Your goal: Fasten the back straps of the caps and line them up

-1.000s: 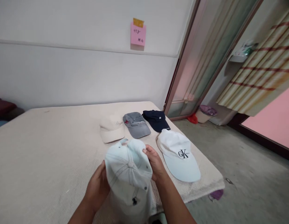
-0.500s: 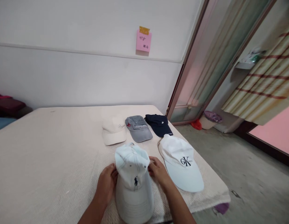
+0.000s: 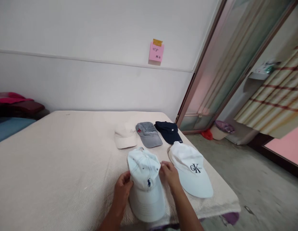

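Observation:
A pale baseball cap [image 3: 145,173] with a dark blue horse-rider emblem lies near the front of the covered surface, its brim towards me. My left hand [image 3: 122,186] pinches its left side, thumb on the crown's lower edge. On the opposite side my right hand [image 3: 170,173] has its fingers closed at the cap's right edge; their tips are partly hidden. Just right of that hand sits a white cap with black "CK" letters [image 3: 189,166]. Behind are a cream cap [image 3: 125,136], a grey washed cap [image 3: 149,134] and a navy cap [image 3: 168,132].
A cream textured cover [image 3: 55,166] spreads over the bed-like surface, which ends at the right above a grey floor. A pink note [image 3: 156,52] is taped to the white wall behind. A bin [image 3: 221,130] stands by the sliding door. Folded cloths [image 3: 16,102] lie at far left.
My view has shifted slightly left, so everything sits further right in the picture. Both hands stay at the pale cap's sides; my left thumb now shows on its edge.

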### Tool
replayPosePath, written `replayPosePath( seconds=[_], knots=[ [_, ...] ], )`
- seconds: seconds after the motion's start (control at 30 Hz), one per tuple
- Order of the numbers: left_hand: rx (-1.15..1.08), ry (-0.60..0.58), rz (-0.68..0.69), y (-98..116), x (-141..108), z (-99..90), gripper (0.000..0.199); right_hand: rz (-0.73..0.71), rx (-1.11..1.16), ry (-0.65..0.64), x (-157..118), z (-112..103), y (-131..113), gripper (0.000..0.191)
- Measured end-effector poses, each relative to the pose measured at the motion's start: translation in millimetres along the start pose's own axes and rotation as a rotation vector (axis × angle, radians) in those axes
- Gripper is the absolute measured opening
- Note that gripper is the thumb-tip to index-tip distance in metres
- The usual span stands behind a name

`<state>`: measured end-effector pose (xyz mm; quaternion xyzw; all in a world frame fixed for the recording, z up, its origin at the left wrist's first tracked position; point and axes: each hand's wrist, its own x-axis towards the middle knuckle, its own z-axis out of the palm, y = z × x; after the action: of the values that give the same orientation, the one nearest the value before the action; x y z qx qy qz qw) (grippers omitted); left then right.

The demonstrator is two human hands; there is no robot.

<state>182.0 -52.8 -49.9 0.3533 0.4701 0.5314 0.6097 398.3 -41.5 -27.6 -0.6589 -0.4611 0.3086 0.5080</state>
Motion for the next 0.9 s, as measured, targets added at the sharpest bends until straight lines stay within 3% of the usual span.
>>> replayPosePath(
  seconds=[0.1, 0.23, 0.43, 0.5, 0.57, 0.73, 0.9],
  knots=[
    [0.002, -0.005, 0.022, 2, -2, -2.1, 0.034, -0.042, -0.059, 0.051, 10, 2, -19, 0.035],
    [-0.022, 0.021, -0.009, 3, -3, -8.6, 0.034, -0.132, -0.266, -0.118, 12, 19, -39, 0.033],
    [0.001, 0.035, -0.065, 5, -2, -18.0, 0.035, -0.26, -0.571, -0.219, 3, 49, -36, 0.004],
    [-0.001, 0.021, -0.069, 8, -2, -18.1, 0.036, -0.293, -0.589, -0.214, 5, 53, -38, 0.009],
    [-0.002, 0.015, -0.085, 10, -2, -17.2, 0.035, -0.349, -0.554, -0.146, 8, 53, -43, 0.009],
    [0.021, 0.03, -0.124, 11, 4, -12.8, 0.032, -0.615, -0.37, 0.162, 12, 48, -55, 0.014],
    [0.045, 0.064, -0.018, 3, 17, -2.8, 0.032, -0.509, -0.249, 0.263, 12, 42, -51, 0.016]
  ],
)
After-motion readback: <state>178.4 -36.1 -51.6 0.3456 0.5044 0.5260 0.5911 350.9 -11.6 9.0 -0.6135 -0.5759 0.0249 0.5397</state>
